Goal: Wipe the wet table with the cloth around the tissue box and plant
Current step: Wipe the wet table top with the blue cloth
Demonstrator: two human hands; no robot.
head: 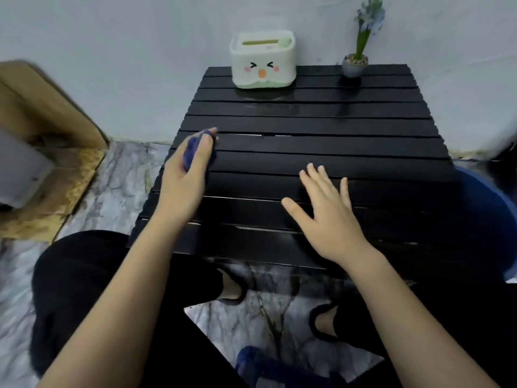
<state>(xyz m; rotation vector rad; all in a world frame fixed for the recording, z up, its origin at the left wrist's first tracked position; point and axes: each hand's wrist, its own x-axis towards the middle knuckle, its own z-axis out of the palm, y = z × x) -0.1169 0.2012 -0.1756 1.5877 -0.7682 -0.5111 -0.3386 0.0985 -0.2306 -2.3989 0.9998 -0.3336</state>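
Cloth [195, 152] mostly hidden: bunched dark blue wad, only bits show past the fingers of the left hand [186, 177], which curls round it w/ thumb on top. Can't tell if cloth touches the desk [321, 144] or sits just above it; it's at the desk's left edge, about mid-depth. Frame is blurry at the left, so the cardboard box [42, 113] and grey thing inside it are hard to make out. Blue tub [486, 208] at right is cut off by the frame edge and partly behind the desk corner.

Right hand [327, 217] is spread flat, fingers straight and fanned, over the near-right slats, holding nothing; contact w/ surface unclear. It's well apart from the cloth.

Tissue box [263, 61], white w/ a cartoon face, stands at the far edge against the wall, left of centre. Plant [356, 56] in small grey pot stands at far right corner, apart from the box; flower tips cut off at the top. Both are far from either hand. Sheen and reflections show on the slats in front of the box.
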